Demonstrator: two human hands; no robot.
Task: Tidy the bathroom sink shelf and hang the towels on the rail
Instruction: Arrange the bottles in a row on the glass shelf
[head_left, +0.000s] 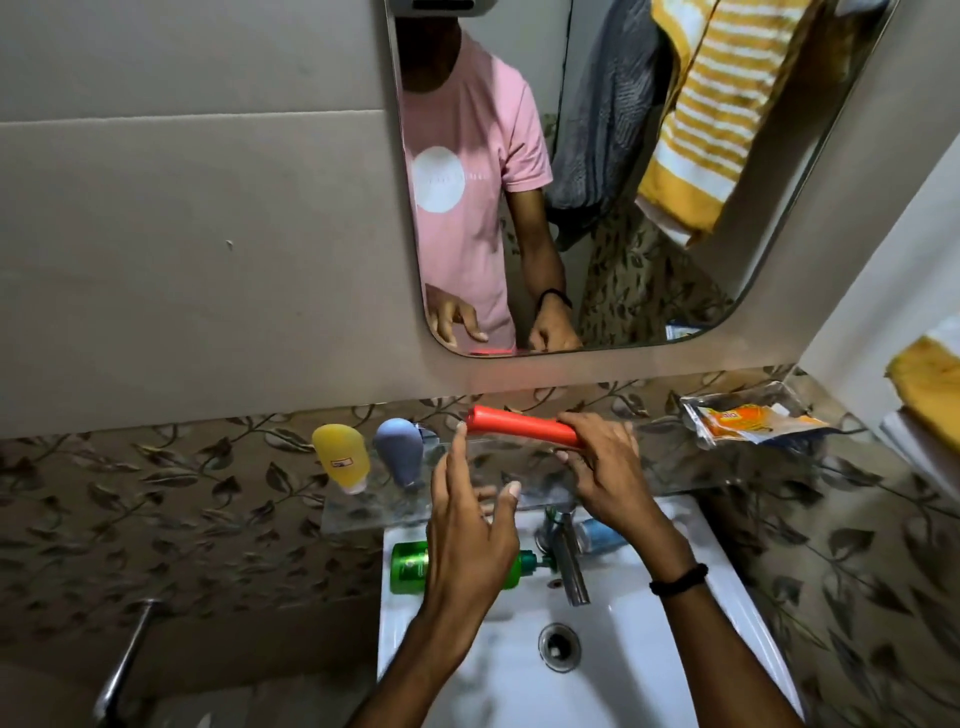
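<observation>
The right hand (602, 457) grips a red tube (519, 427) over the glass shelf (363, 512); the left hand (470, 525) is spread wide, fingertip touching it; a soap packet (748, 422) fills the dish (693, 415).

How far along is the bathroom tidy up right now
Early to midway. Done: a yellow bottle and a blue-grey bottle stand on the glass shelf. In hand: the right hand holds a red tube over the shelf, with the left hand open beside it. Left: a green bottle lies on the sink, and a yellow towel sits at the right edge.
</observation>
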